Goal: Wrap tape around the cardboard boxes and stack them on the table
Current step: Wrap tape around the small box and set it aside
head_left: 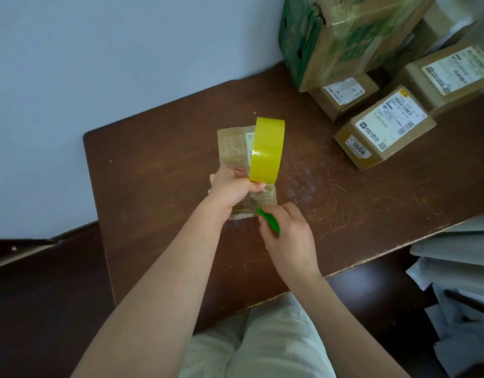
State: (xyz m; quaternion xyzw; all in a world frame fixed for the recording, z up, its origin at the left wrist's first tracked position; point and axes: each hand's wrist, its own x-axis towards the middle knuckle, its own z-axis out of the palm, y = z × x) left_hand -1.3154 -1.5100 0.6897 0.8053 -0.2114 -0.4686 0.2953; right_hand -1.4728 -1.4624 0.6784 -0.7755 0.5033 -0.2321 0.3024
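Gripping the yellow tape roll [266,150] at its lower edge, the left hand [231,186] holds it upright on edge above a small flat cardboard box [234,147]. Fingers and thumb are curled round the roll's rim. The box lies near the middle of the brown table [159,165], partly hidden beneath the roll and the left hand, its surface glossy with clear tape. The right hand [288,241] holds a green cutter [268,221], fingers closed round it, with its tip at the near end of the box. Four further cardboard boxes stand at the table's far right corner: a large green-printed box [341,36] resting on a smaller labelled box [344,95], a box marked 1006 [382,129] just beside it, and another labelled box [448,77] behind.
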